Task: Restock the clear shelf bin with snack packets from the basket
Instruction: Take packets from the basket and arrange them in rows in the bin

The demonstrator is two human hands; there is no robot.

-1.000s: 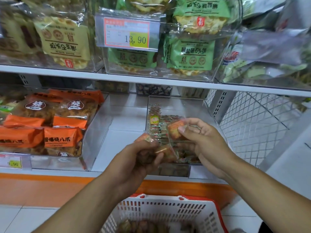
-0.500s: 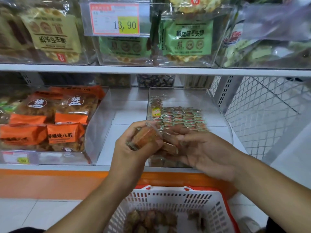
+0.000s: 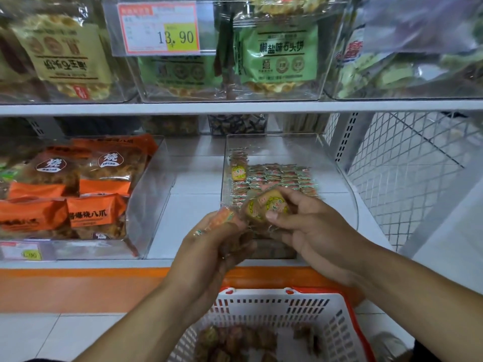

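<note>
The clear shelf bin [image 3: 337, 163] stands on the lower white shelf and holds neat rows of small snack packets [image 3: 277, 178], with a few standing at its back left. My left hand [image 3: 217, 246] grips a bunch of snack packets [image 3: 224, 215] in front of the bin. My right hand [image 3: 311, 228] pinches one or two yellow-labelled packets [image 3: 266, 207] just above the bin's front edge, touching the left hand's bunch. A white basket with a red rim [image 3: 287, 307] sits below, with several more packets [image 3: 235, 343] inside.
A second clear bin [image 3: 154, 194] of orange snack bags stands to the left on the same shelf. Bins of biscuit bags and a price tag [image 3: 158, 28] fill the shelf above. A white wire mesh panel [image 3: 407, 173] closes the right side.
My right hand dropped from the bin to the bunch in my left hand, then lifted off holding yellow-labelled packets. The camera tilted down, showing more of the basket.
</note>
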